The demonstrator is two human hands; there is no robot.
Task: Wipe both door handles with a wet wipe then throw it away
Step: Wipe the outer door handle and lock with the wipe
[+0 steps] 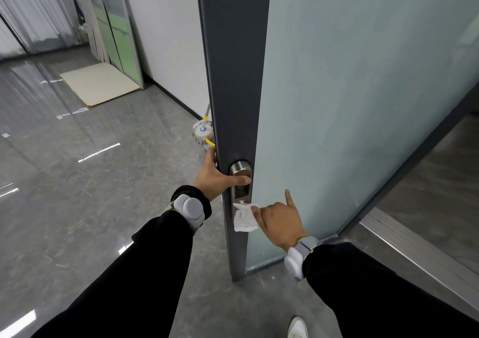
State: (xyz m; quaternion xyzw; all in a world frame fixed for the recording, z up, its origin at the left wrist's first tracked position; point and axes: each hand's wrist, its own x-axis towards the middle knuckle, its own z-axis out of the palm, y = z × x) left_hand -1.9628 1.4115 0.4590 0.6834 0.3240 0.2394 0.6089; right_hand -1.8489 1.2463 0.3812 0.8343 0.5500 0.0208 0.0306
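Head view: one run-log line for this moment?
phase: wiping lock-side handle | left hand: grip on door edge | right hand: presses wet wipe to handle area | second handle: unseen | disposal: pending

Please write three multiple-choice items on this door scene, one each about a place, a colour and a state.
1. Where is the wet wipe? A on the floor; B against the lock plate; C in a bin.
2. What colour are the sleeves? A black; B red; C white.
3. What is the left hand doing? A hanging free; B gripping the door edge; C holding the mop.

B: the right hand presses it there. A: both are black. B: its thumb lies across the plate.
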